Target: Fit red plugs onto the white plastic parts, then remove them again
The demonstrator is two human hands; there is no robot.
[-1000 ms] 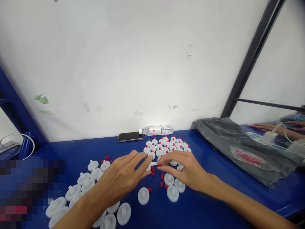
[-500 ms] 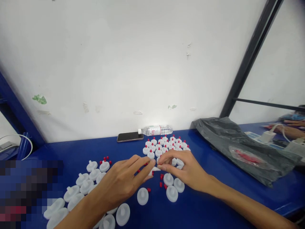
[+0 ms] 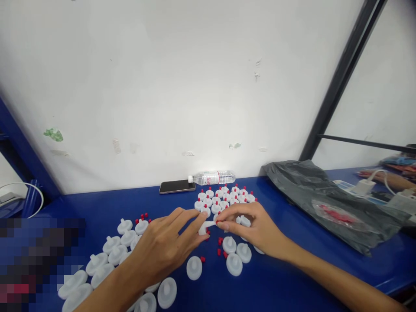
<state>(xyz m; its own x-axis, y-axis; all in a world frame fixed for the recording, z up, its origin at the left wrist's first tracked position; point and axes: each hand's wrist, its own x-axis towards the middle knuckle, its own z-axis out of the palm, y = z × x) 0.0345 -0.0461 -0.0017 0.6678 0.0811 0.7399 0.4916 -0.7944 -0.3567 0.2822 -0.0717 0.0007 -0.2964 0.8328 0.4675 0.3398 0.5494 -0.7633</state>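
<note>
Blue tabletop (image 3: 276, 286): uncapped white discs (image 3: 167, 294) at left and front; red-capped discs (image 3: 216, 208) clustered toward rear; loose red caps (image 3: 219, 251) scattered; phone (image 3: 177, 186), bottle (image 3: 212, 177) lie along rear edge; grey bag (image 3: 292, 178) at right.

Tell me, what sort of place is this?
Probably a small-parts assembly workshop: round white plastic discs with red tips stand grouped on a glossy blue tabletop, near loose small red caps.

Workshop, apparently for assembly: blue bench (image 3: 292, 279), metal post (image 3: 338, 82), scuffed wall (image 3: 195, 86), many like white discs (image 3: 234, 265) and red caps (image 3: 219, 251), co-worker's arm (image 3: 386, 179) alongside.
</note>
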